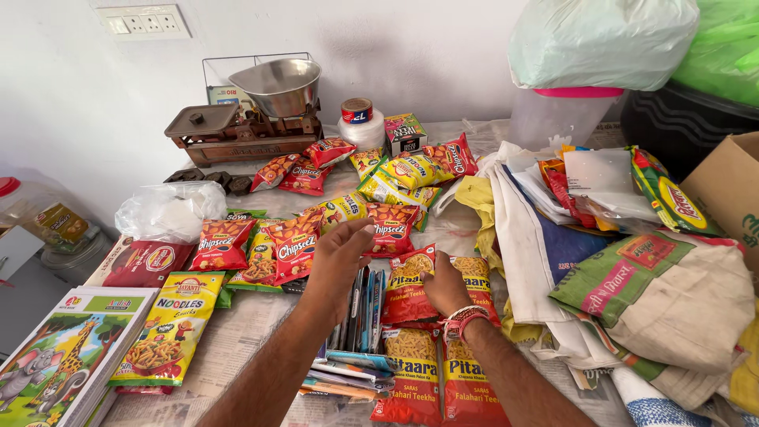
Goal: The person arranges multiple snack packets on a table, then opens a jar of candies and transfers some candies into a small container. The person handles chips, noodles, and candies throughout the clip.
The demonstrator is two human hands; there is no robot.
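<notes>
My left hand (336, 265) reaches over a row of thin flat packets (360, 316) standing on edge, its fingers spread and resting on their tops. Just right of that row, my right hand (444, 286), with a red and white thread band at the wrist, presses on a red and orange snack packet (407, 291). Two more red snack packets (443, 375) lie in front of it. Red chip packets (294, 247) lie beyond my left hand.
A yellow noodle packet (168, 326) and picture books (59, 360) lie at the left. A balance scale with a steel bowl (277, 85) stands at the back wall. Folded cloth bags and sacks (632, 292) are piled at the right, beside a cardboard box (731, 194).
</notes>
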